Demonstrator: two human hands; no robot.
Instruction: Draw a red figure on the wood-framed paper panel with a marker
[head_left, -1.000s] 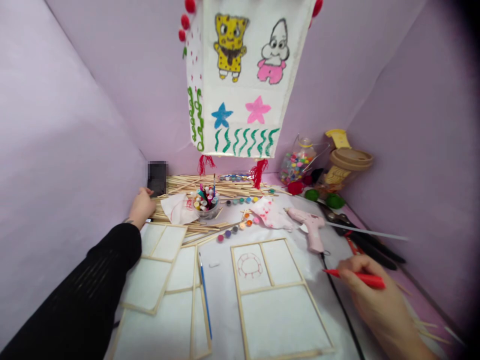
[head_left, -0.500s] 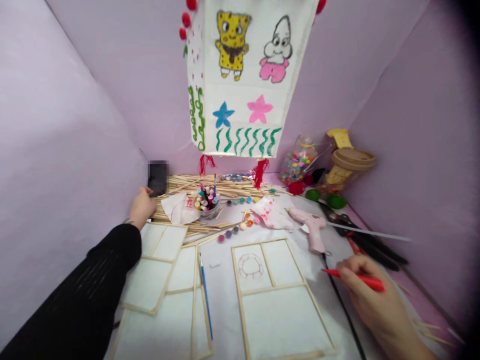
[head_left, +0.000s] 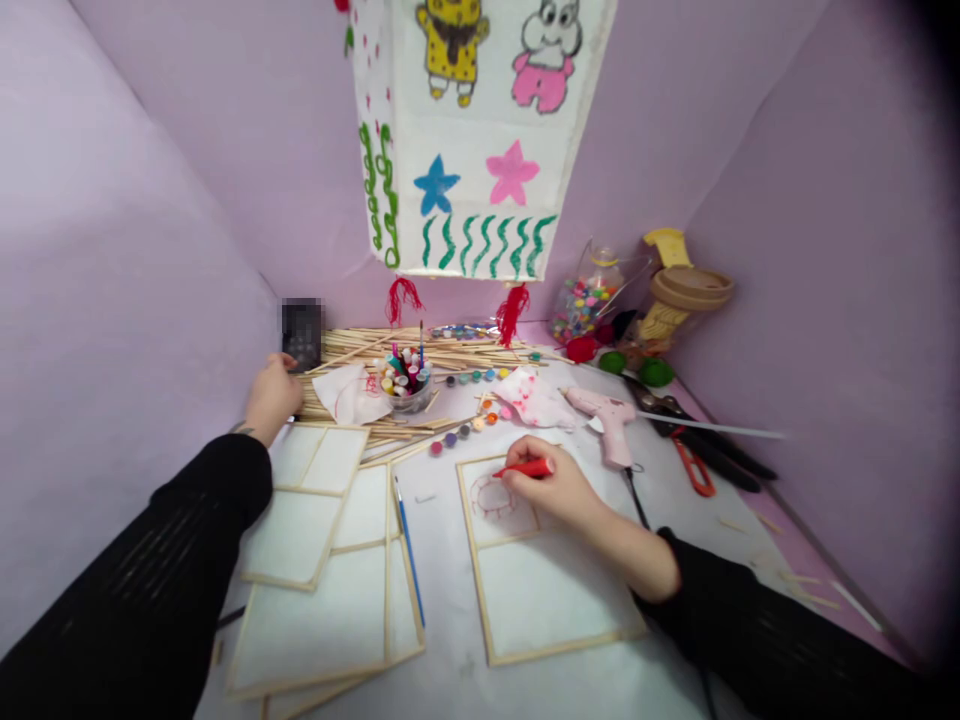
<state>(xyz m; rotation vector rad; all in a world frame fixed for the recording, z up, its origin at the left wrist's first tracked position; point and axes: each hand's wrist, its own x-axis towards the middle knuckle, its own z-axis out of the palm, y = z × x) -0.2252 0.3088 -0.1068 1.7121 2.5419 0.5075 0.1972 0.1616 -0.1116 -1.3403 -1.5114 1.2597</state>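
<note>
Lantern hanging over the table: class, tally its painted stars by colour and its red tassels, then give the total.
Blue star: 1
Pink star: 1
Red tassels: 2
Total: 4

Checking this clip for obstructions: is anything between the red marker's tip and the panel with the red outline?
Nothing visible does. The right hand holds the red marker with its tip at the red outline on the framed panel. The glue gun lies off to the side.

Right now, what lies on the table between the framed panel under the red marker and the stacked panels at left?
In the head view, only a blue paintbrush lies between the marked panel and the stack.
</note>
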